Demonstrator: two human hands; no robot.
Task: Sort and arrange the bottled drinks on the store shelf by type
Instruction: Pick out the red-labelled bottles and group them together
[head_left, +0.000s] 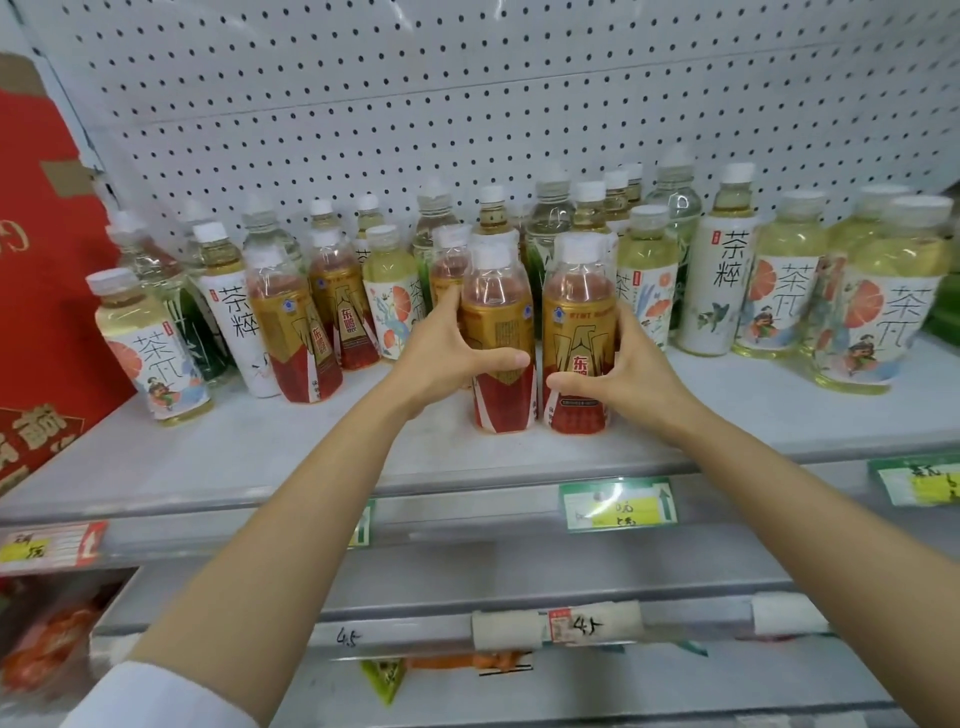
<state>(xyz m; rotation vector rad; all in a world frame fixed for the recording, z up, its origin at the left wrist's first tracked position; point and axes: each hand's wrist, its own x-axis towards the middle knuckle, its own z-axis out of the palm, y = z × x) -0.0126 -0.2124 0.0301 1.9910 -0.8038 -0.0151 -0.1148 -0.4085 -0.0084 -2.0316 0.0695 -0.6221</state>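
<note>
Two gold-and-red energy drink bottles stand side by side near the front of the white shelf (727, 415). My left hand (447, 353) grips the left bottle (498, 338), thumb across its label. My right hand (628, 364) grips the right bottle (576, 332) from its right side. Two more gold-and-red bottles (296, 332) stand further left. Pale yellow tea bottles with orange-fruit labels (878, 306), white-labelled tea bottles (719, 275) and clear bottles with green labels (540, 239) are mixed along the back.
A white pegboard (467, 104) backs the shelf. A red cardboard box (36, 260) stands at the left end. Price tags (618, 504) hang on the shelf's front rail. Lower shelves with packaged goods (47, 639) lie below my arms.
</note>
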